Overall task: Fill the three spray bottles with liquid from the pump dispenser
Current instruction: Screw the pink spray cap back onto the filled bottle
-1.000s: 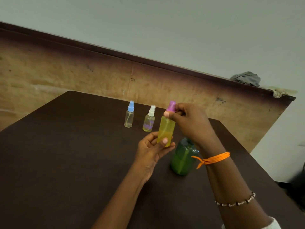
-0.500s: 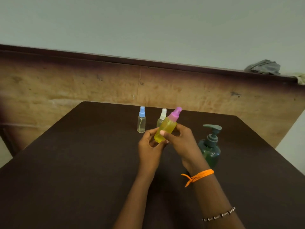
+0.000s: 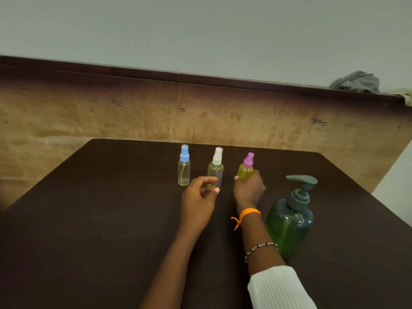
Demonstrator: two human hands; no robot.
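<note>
Right hand [image 3: 249, 190] fingers are wrapping the lower body of the pink-capped yellow-filled plastic spray bottle [image 3: 246, 168], standing upright on the dark brown tabletop [image 3: 89, 219]. Left hand [image 3: 199, 195] fingers are hanging loosely curled, holding nothing, just before the white-capped clear spray bottle [image 3: 215, 167].

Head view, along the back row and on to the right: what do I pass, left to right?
Blue-capped bottle → white-capped bottle → pink-capped bottle, gripped by the right hand → pump dispenser. The left hand overlaps the first two, so I leave it unplaced.
</note>
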